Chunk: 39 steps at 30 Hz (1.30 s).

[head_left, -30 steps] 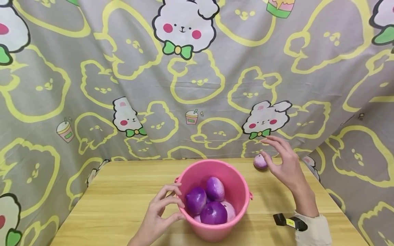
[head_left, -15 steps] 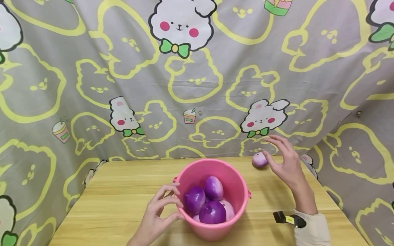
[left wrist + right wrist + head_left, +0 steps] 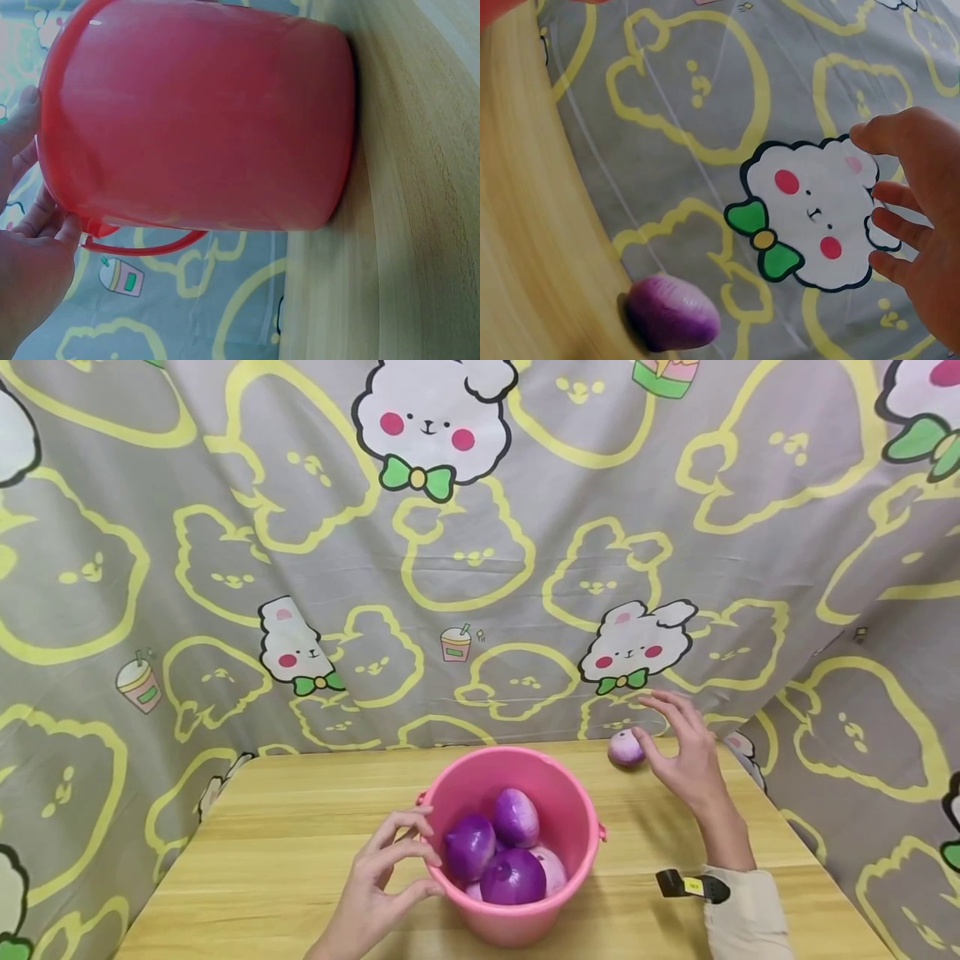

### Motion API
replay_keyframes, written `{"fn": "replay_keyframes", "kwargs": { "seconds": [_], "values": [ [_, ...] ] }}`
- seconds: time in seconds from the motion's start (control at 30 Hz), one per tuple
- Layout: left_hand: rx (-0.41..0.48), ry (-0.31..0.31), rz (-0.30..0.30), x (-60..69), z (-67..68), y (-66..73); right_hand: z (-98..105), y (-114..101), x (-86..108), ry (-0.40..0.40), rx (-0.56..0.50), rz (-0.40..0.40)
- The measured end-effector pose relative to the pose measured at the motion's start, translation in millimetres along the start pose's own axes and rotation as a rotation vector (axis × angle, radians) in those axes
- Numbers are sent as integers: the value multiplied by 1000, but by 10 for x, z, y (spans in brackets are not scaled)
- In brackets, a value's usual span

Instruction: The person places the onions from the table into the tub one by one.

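A pink bucket [image 3: 510,931] stands upright on the table, with several purple onions [image 3: 513,877] inside. At its left rim my left hand [image 3: 382,868] holds on with curled fingers and thumb; the left wrist view shows the fingertips [image 3: 67,229] by the handle's joint. Toward the table's back right, one more purple onion [image 3: 626,748] lies by itself, and it also shows low in the right wrist view as a purple and white onion [image 3: 673,311]. My right hand [image 3: 686,760] hovers close by with fingers spread and nothing in them.
The wooden table [image 3: 300,827] ends at a grey patterned curtain [image 3: 495,577] behind it, and more curtain hangs on both sides. A pink handle [image 3: 150,247] hangs from the bucket's rim. A dark band with a yellow label [image 3: 693,886] is on the right wrist.
The head view has drifted slightly, so everything sits a little farther left. Both hands, the bucket and the onions keep almost the same places relative to each other.
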<state>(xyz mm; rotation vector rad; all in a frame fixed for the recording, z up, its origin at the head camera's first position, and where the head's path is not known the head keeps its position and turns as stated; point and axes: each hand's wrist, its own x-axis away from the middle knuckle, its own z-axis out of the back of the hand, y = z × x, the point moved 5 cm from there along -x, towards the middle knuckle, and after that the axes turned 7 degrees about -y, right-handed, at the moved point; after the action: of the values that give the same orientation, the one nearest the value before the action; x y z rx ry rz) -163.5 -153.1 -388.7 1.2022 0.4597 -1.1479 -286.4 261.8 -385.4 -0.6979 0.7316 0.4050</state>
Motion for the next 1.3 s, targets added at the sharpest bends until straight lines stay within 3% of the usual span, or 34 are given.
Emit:
{"fn": "replay_keyframes", "kwargs": {
  "seconds": [0.57, 0.9, 1.3],
  "values": [
    [13, 3, -1, 0, 2, -3, -136, 292, 98, 17, -9, -99],
    [8, 7, -11, -56, 16, 6, -265, 463, 163, -8, -25, -162],
    [12, 6, -6, -20, 6, 5, -405, 629, 277, -50, -27, -201]
  ]
}}
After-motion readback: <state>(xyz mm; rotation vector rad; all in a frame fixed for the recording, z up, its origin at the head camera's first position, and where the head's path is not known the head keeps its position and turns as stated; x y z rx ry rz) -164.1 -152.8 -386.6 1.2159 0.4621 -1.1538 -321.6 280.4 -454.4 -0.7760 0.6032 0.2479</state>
